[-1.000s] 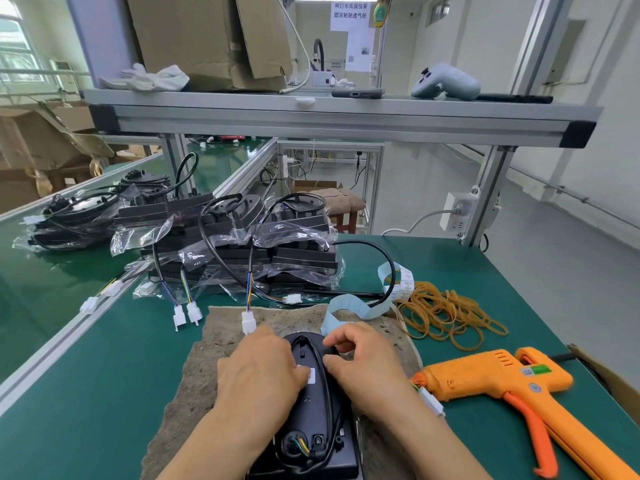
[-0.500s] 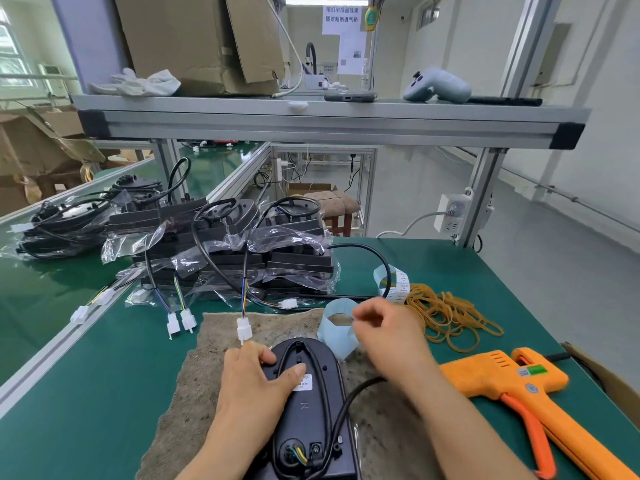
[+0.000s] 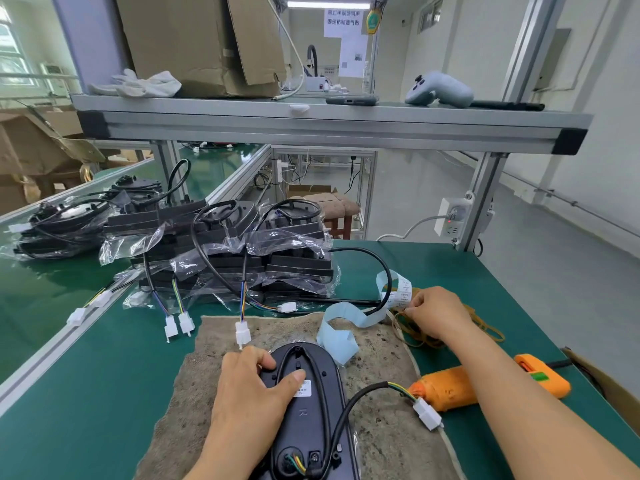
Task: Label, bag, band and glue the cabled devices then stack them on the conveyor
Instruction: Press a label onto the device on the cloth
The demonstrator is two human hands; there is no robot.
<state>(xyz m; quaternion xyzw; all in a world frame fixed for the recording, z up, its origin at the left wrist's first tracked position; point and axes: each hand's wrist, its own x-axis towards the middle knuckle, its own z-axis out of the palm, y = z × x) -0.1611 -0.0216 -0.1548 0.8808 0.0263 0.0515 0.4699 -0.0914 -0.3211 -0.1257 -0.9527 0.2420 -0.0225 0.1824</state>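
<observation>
The left hand (image 3: 249, 393) grips the black oval cabled device (image 3: 311, 417) on the brown felt mat (image 3: 388, 445), thumb beside its white label (image 3: 304, 389); labelling appears done. The right hand (image 3: 438, 311) pinches into the tan rubber bands (image 3: 415, 332). Bagging, banding, gluing and stacking appear outstanding. Clear-bagged black units (image 3: 242, 251) lie stacked at the green conveyor (image 3: 41, 299) edge.

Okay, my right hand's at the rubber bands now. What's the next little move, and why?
Probably pinch one band free of the rubber bands with the right hand and carry it to the device. The left hand pins the cable against the device on the mat, and no band shows around it.
</observation>
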